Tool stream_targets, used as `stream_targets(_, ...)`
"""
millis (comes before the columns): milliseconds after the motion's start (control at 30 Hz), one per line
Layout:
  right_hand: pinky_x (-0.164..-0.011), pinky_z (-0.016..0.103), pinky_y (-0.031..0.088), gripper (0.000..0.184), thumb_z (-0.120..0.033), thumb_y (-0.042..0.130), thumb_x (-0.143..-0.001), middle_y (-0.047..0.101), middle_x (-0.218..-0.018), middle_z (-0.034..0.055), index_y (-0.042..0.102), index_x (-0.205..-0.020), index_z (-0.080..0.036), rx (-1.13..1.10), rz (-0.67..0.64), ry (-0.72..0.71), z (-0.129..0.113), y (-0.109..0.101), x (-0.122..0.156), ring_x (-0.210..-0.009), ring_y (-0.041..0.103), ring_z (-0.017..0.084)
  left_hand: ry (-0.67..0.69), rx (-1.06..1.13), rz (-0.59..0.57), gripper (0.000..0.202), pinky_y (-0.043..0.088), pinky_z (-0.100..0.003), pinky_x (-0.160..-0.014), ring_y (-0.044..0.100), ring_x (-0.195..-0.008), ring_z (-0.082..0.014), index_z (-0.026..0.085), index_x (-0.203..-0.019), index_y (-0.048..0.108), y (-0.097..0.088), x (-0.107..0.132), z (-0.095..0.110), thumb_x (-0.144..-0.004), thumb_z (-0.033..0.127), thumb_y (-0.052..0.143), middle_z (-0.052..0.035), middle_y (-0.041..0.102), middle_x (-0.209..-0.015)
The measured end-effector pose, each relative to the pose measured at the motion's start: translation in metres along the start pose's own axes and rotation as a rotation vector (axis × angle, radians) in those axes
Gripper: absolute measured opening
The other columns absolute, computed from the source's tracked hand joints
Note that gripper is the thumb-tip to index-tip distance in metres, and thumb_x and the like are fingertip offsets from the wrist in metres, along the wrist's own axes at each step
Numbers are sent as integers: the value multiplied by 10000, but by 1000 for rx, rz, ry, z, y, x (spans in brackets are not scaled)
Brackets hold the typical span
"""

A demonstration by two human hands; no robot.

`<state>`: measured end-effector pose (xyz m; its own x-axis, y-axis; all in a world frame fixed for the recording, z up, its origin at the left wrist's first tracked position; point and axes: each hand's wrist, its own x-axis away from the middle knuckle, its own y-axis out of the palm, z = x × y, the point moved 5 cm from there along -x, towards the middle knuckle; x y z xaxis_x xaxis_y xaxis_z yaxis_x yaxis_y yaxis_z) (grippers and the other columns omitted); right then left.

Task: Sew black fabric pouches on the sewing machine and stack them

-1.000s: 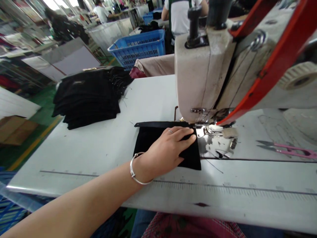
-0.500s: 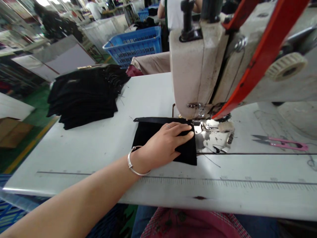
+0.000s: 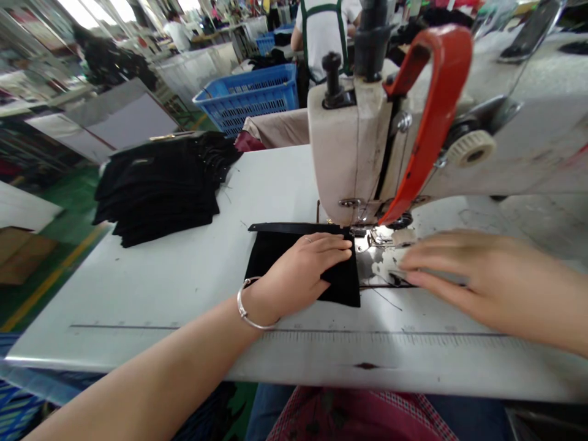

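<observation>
Black fabric piece (image 3: pixel 271 254) held flat at the sewing machine (image 3: pixel 349 153).
The left hand (image 3: pixel 305 269) is laid open on the piece, which is placed on the white table (image 3: pixel 184 275); the right hand (image 3: pixel 482 278), blurred, is stretched open over the metal plate (image 3: pixel 376 266), and nothing is grasped.

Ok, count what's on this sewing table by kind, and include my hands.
Hands: 2 (left hand, right hand)
Black piece under the left hand: 1
Black stack: 1
Sewing machine: 1
Total: 5
</observation>
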<state>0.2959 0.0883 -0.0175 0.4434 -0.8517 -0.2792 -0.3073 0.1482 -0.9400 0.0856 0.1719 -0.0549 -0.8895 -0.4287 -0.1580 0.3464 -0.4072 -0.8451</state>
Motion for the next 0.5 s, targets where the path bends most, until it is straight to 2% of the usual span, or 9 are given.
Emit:
stream_targets(100, -776, 381, 543, 240, -209, 497, -947, 744, -975, 107, 717, -1030, -158, 123, 18, -54, -1, 26, -31, -871, 692, 256, 9, -139, -17, 698, 429, -507, -1141, 490, -1368, -266, 169, -1314, 569, 8, 2, 7, -651, -44, 530, -106, 558, -1432)
stream_targets(233, -688, 359, 527, 296, -179, 479, -934, 763, -970, 98, 686, -1142, -144, 167, 45, -59, -1, 54, -48, -774, 695, 247, 15, -186, -29, 674, 434, -501, -1130, 489, -1362, -285, 157, -1305, 551, 11, 2, 10, -656, -21, 584, -123, 544, -1434)
stream_targets(500, -660, 347, 501, 288, -183, 471, -900, 763, -936, 88, 715, -1053, -181, 130, 28, 33, 3, 60, -42, -794, 693, 249, 5, -180, -20, 636, 430, -474, -1134, 495, -1350, -279, 138, -1281, 569, 10, 0, 8, -667, -26, 593, -117, 553, -1422)
